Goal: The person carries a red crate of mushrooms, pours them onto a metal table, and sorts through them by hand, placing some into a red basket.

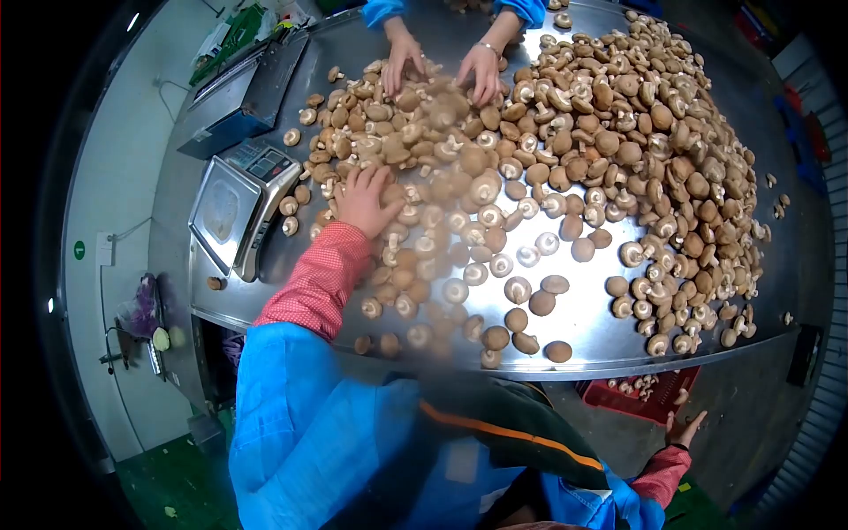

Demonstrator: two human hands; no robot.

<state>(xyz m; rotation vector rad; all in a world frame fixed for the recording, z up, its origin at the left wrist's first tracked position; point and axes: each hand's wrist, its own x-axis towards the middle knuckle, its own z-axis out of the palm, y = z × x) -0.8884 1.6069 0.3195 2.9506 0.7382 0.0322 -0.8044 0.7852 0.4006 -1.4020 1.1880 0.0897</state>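
Note:
My left hand (365, 201) lies spread on the mushrooms (402, 132) at the left of the metal table (291, 300), fingers apart. Low at the right, past the table's front edge, my right hand (685, 430) has its fingers spread. A mushroom (681, 397) is in the air just above it, apart from the fingers. Under that hand's level and to its left is a red crate (609, 397) with several mushrooms inside. A blurred smear covers part of the mushrooms in the middle.
Across the table, a co-worker's two hands (480, 74) touch the mushrooms. A large mushroom heap (662, 159) fills the right side. A scale (231, 212) stands at the left beside a metal box (243, 97). A purple bag (140, 309) hangs by the wall.

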